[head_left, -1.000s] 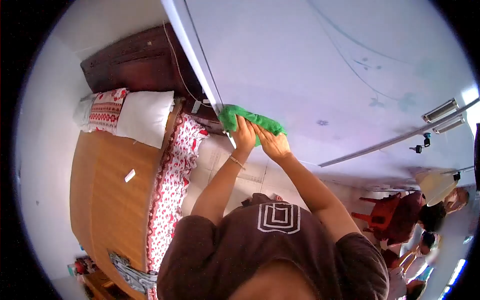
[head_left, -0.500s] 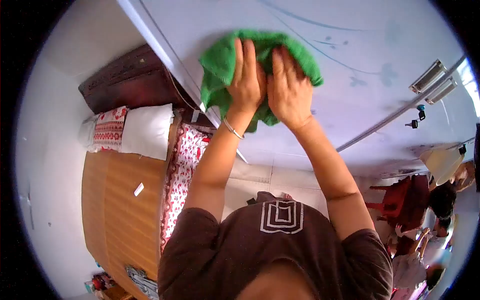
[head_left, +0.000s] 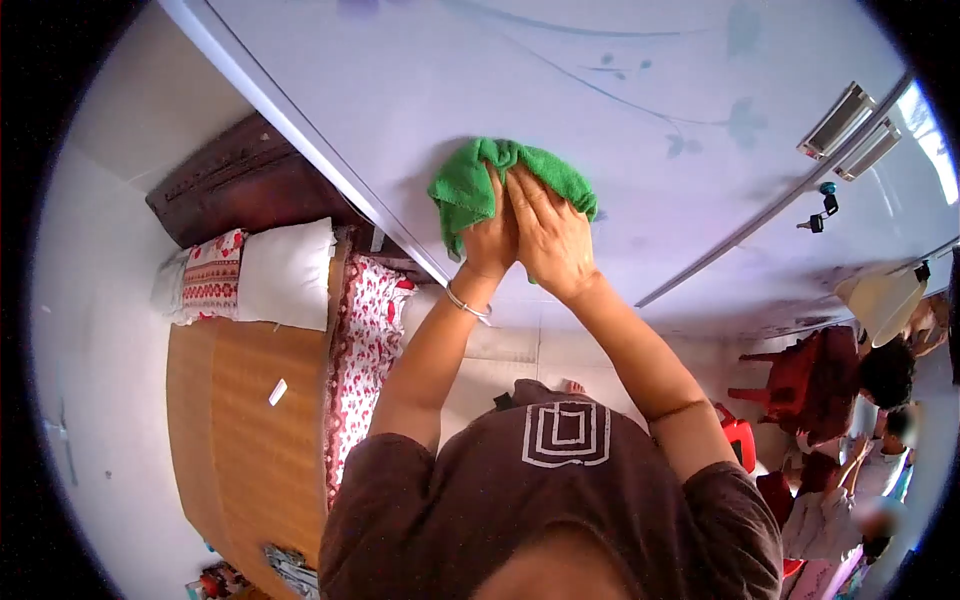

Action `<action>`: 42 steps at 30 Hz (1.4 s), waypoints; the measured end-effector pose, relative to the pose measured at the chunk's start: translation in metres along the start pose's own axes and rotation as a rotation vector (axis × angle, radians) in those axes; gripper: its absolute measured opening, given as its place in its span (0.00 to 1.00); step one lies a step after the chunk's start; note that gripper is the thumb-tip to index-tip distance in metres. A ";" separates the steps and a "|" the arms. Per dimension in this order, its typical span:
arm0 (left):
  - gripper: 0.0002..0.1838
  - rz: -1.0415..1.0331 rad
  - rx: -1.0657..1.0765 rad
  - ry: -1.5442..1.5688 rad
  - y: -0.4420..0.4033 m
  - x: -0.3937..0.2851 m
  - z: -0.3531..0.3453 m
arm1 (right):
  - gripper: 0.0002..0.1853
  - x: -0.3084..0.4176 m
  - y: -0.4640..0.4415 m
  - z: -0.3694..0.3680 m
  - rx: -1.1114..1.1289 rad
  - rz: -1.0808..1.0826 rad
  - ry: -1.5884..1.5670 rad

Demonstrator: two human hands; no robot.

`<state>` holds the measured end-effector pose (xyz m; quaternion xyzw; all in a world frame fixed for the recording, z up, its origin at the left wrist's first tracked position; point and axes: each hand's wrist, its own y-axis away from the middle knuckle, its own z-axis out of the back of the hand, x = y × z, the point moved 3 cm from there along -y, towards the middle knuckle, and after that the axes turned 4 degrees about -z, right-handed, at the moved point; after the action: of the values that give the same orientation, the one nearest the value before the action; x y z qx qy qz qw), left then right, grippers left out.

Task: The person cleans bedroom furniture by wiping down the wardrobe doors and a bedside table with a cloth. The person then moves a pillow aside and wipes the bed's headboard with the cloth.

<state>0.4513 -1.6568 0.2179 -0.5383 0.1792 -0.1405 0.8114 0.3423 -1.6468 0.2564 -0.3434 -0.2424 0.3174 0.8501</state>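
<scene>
A green cloth [head_left: 461,192] is bunched against the pale wardrobe door [head_left: 390,90], which has a blue-grey floral print. My left hand [head_left: 488,245], with a bangle at its wrist, is closed on the cloth, its fingers partly hidden in the folds. Beside it and overlapping it, my right hand [head_left: 554,244] presses on the same cloth, its fingers long and close together, the tips in the fabric. Both hands touch each other at the inner edges.
Metal handles [head_left: 838,120] and keys [head_left: 816,224] in a lock sit on the right of the door. A bed [head_left: 240,420] with a white pillow [head_left: 287,273] lies left. Red chairs [head_left: 800,385] and several people [head_left: 835,510] are at the right.
Both hands have slid the cloth down the door toward my body. They have come closer together, and the cloth looks more bunched.
</scene>
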 end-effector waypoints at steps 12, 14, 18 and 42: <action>0.28 0.071 0.175 0.103 -0.002 0.002 0.002 | 0.27 -0.003 -0.004 0.009 -0.043 0.011 -0.048; 0.26 0.266 0.107 0.506 -0.027 0.005 0.001 | 0.26 0.001 -0.023 0.024 -0.082 0.038 -0.003; 0.27 -0.032 0.145 0.002 0.013 0.004 -0.013 | 0.25 -0.019 0.015 -0.003 -0.021 0.000 0.017; 0.20 -0.473 0.499 0.069 0.001 -0.144 -0.109 | 0.28 -0.172 0.118 0.061 -0.359 -0.365 0.248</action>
<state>0.2738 -1.6857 0.1984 -0.3450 0.0371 -0.3822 0.8565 0.1428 -1.6753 0.1754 -0.4752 -0.2467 0.0667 0.8420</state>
